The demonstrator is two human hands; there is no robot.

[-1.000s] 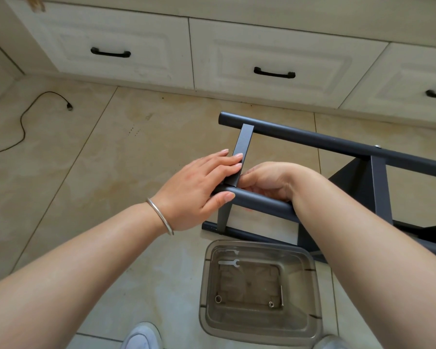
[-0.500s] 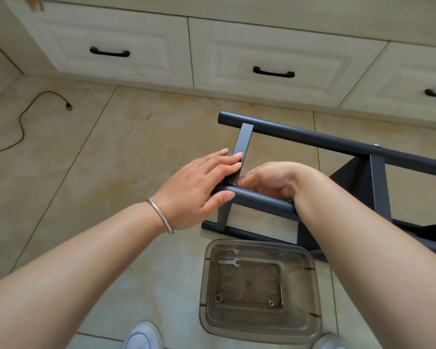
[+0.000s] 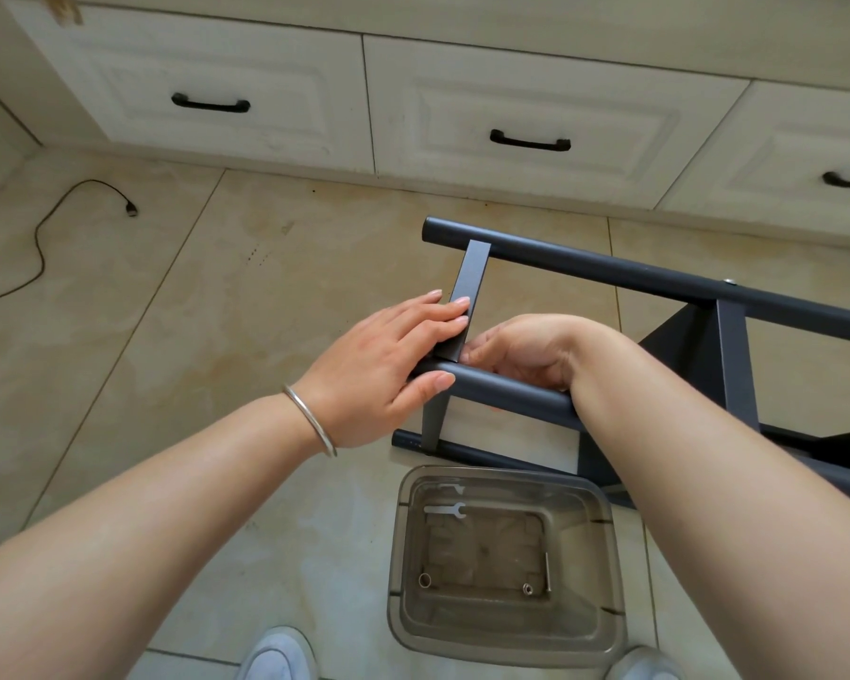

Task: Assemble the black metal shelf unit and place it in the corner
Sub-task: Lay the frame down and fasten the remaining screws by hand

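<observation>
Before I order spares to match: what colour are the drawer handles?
Black, on cream drawer fronts; the handles show clearly in the head view.

1. The shelf unit (image 3: 609, 282) is laid on its side on the floor (image 3: 168, 311), right of centre, before the row of drawers (image 3: 511, 115) that runs along the far edge.
2. A flat crossbar (image 3: 469, 282) is set between the far tube and the near tube (image 3: 506, 390) at the unit's left end.
3. The left hand (image 3: 388, 355) is placed on that crossbar and the near tube; the right hand (image 3: 526, 350) is held just right of it, behind the near tube.
4. A plastic tub (image 3: 504, 566) is stood before the unit, at the near edge; a small wrench (image 3: 445, 509) and loose fasteners are kept in it.
5. A cable (image 3: 40, 238) is trailed over the far left floor.
</observation>
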